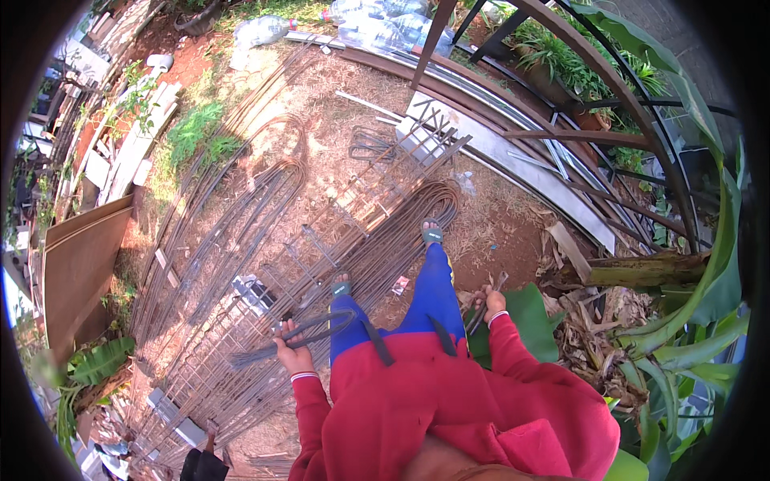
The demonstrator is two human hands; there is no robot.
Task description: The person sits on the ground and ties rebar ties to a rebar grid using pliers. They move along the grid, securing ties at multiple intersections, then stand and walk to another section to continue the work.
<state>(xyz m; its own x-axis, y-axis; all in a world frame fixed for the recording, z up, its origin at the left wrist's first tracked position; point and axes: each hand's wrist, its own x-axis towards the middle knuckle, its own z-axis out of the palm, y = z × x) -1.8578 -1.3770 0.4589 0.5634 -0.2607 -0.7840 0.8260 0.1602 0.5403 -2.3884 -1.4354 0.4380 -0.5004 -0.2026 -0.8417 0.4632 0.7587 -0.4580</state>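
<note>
Site is an outdoor yard with bare reddish soil and dry straw underfoot. The person stands upright, seen from above, in a red long-sleeved top and blue trousers, with green sandals on both feet.

Left hand (287, 346): the grip is pressed together around a bundle of bent steel rods (293, 333). The bundle runs roughly level across the front of the left thigh, its looped end curving toward the knee and its straight ends pointing out to the person's left, above the ground and clear of it.

Right hand (491, 303): the grip is wrapped around a slim metal tool (484, 309), held low beside the right hip. Its forked upper end shows just above the knuckles; the lower end points down past the trouser leg. The exact kind of tool cannot be told.

On the ground ahead of the feet lies an assembled rebar cage (353, 212), laid diagonally from lower left to upper right. Long bundles of straight and hooked rebar (241, 208) lie alongside it to the left, and a loose stack of square stirrups (370, 144) rests near its far end.

A dark metal gate frame (609, 136) and flat steel sections curve along the upper right. A broad green banana leaf (533, 321) sits just behind the right hand. Clear plastic bottles (377, 24) lie at the top edge. A sheet of brown board (80, 264) leans at the left.
</note>
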